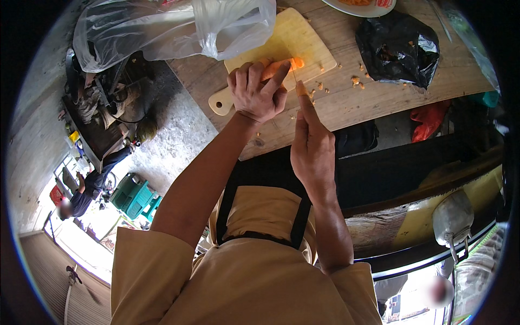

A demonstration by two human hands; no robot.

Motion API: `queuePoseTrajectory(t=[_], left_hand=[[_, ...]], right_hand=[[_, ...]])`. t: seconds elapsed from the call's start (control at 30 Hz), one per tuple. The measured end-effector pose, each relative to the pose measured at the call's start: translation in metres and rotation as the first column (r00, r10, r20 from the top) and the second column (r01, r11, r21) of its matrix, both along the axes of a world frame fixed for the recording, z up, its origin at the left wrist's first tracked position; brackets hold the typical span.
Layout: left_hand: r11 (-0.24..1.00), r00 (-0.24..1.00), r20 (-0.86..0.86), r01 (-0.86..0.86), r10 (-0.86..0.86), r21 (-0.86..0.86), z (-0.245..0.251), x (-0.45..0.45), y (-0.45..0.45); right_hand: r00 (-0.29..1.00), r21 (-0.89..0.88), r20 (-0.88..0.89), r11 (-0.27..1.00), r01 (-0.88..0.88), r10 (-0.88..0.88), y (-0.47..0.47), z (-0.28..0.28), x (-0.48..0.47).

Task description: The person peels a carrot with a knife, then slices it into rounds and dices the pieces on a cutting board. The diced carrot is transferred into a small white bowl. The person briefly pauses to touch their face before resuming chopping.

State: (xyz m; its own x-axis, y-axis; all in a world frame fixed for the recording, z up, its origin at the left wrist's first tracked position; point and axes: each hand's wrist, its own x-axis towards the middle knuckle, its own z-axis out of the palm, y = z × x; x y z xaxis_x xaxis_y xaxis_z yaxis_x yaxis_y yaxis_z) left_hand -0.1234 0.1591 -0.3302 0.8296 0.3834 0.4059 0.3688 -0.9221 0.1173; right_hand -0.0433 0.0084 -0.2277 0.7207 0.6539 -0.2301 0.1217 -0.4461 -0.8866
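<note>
A peeled orange carrot (276,70) lies across a pale cutting board (294,30) with a holed handle. My left hand (258,91) presses the carrot down, its fingers spread over it. In my right hand (313,146) is a knife (295,74), seen nearly edge-on as a thin line. The blade meets the carrot close to its right end, just beyond my left index finger. My right index finger extends along the knife's back; the handle is hidden inside the fist. Under my left fingers, part of the carrot is covered.
A clear plastic bag (227,30) overlaps the board's upper left. On the wooden table (280,136), orange scraps (356,81) lie near a black plastic bag (398,50). A plate (365,11) at the top holds orange pieces. Two other people are farther off, one at left, one at lower right.
</note>
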Motion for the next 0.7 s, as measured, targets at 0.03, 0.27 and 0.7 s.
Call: queuePoseTrajectory(t=[0.03,0.27,0.7], left_hand=[[1.000,1.000,0.002,-0.006,0.006,-0.003,0.000,0.000,0.000],[1.000,1.000,-0.012,-0.025,0.026,0.007,0.000,0.000,-0.001],[0.999,0.999,0.002,-0.039,0.038,0.023,-0.003,0.001,-0.002]], right_hand=[[1.000,-0.003,0.000,1.000,0.004,-0.004,0.001,0.000,0.000],[0.995,-0.202,-0.095,0.979,-0.012,-0.008,0.006,0.012,-0.008],[0.997,-0.154,-0.076,0.988,-0.003,-0.009,0.006,0.011,-0.011]])
